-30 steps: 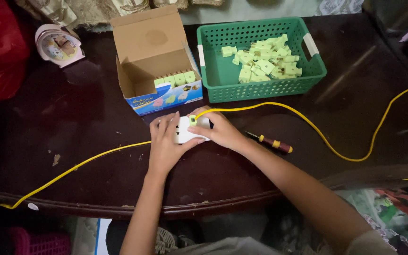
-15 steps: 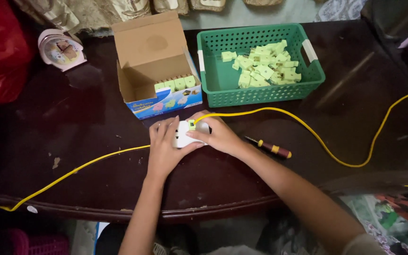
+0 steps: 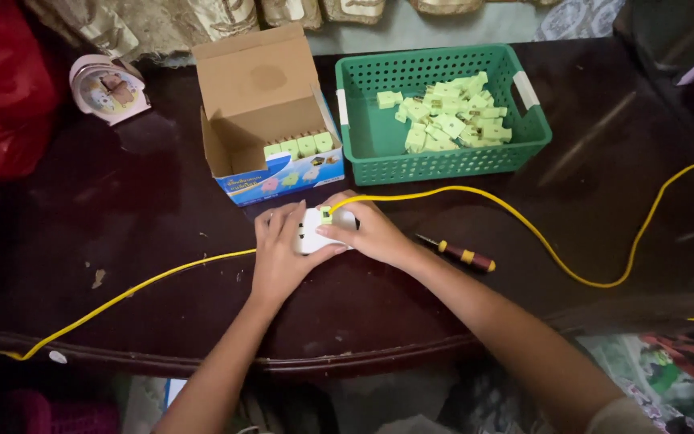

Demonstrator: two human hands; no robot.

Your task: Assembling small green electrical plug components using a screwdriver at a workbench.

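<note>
Both hands meet at the middle of the dark tabletop (image 3: 122, 209) over a small white socket block (image 3: 315, 233). The left hand (image 3: 283, 257) lies curled over the block's left side, its grip closed on it and pressing it down; the right hand (image 3: 371, 233) wraps its right end, thumb and fingers pinched around it near a small pale green plug piece (image 3: 326, 214) sitting at the block's top edge. A yellow cable (image 3: 524, 225) arrives at that spot from the right, and another length of it trails away left across the tabletop.

As far as can be judged, the green piece seems already seated in the block; whether it is fully home cannot be told. A screwdriver (image 3: 459, 253) lies unused just beside the right wrist. Behind the hands, an open cardboard box (image 3: 263, 80) holds a short row of the same green pieces, and a green basket (image 3: 363, 153) holds a loose heap of them, so plenty remain unhandled.
</note>
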